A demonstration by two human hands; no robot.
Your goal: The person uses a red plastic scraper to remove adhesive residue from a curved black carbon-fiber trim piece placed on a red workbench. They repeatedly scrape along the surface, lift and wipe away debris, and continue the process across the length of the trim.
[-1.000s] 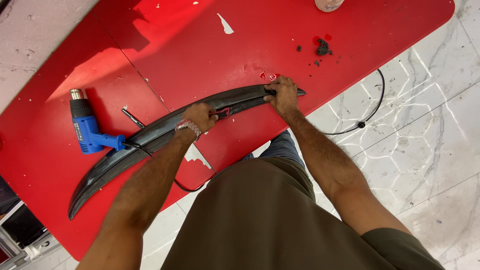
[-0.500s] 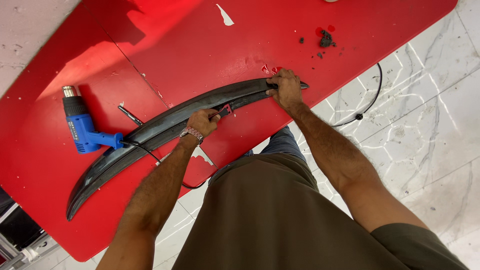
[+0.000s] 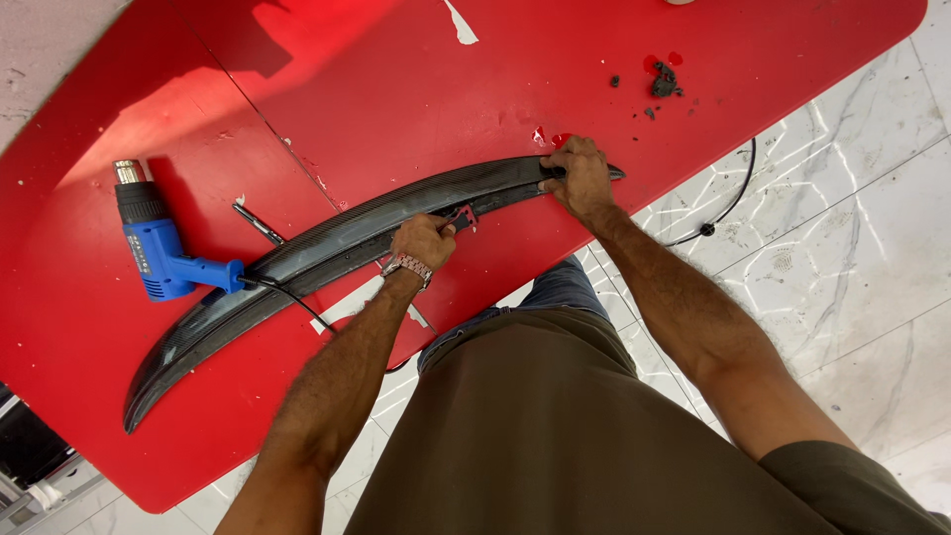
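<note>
Blue heat gun [image 3: 163, 260] parked at left on red tabletop [image 3: 396, 89] — long black curved trim piece [image 3: 327, 248] laid across it, left hand [image 3: 424, 241] pinching a small red strip [image 3: 464, 214] mid-length, right hand [image 3: 580, 178] clamped on the tapered end to steady it

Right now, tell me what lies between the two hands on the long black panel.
In the head view, only a bare stretch of the long black panel lies between the left hand and the right hand.
</note>
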